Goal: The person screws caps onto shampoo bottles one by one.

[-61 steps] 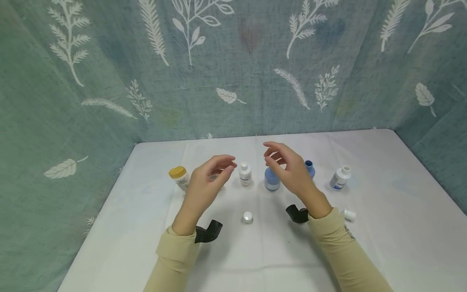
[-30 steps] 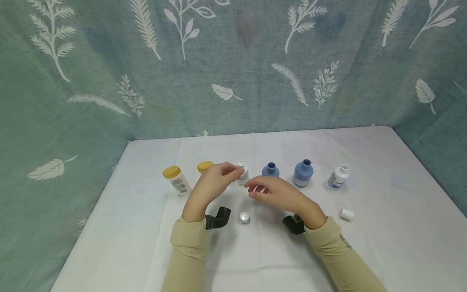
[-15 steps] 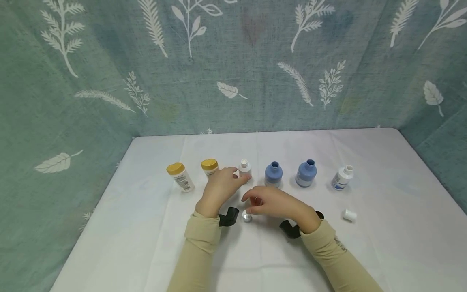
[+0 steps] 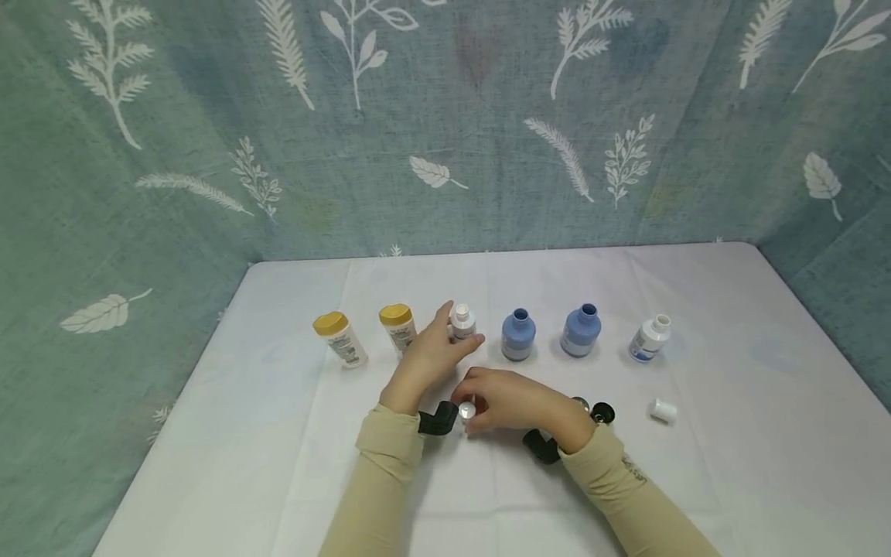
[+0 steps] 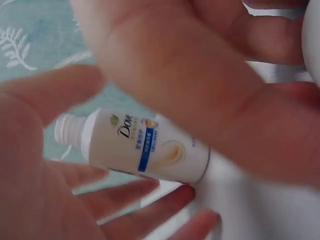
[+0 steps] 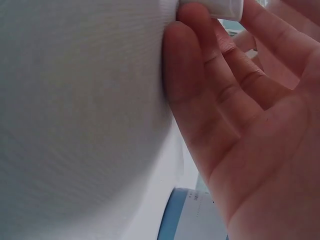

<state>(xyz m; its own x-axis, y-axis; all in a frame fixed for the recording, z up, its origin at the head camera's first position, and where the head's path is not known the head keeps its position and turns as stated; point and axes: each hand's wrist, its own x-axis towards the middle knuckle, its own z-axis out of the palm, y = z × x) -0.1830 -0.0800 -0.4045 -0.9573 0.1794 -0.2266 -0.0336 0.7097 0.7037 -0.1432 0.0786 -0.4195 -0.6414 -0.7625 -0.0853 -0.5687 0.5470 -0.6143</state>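
Observation:
A small white Dove bottle (image 4: 462, 331) without a cap stands upright near the middle of the white table. My left hand (image 4: 431, 356) is around it, thumb on the near side and fingers spread behind; in the left wrist view, they flank the bottle (image 5: 150, 147) without closing on it. Closer to me, my right hand (image 4: 511, 398) has thumb and fingertips at either side of a small white cap (image 4: 466, 409). The right wrist view shows that cap (image 6: 222, 7) pinched between them, close to the cloth, partly cut off by the frame's top edge.
Two yellow-capped white bottles (image 4: 344, 346) (image 4: 400, 331) stand at left. Two uncapped blue bottles (image 4: 518, 336) (image 4: 581, 331) and another uncapped white bottle (image 4: 650, 339) stand at right. A white cap (image 4: 663, 411) lies on its side; dark round caps (image 4: 602, 413) sit beside my right wrist.
My left hand has moved in around the Dove bottle and spread its fingers. The right hand has come down from above the blue bottles to the cap and now pinches it.

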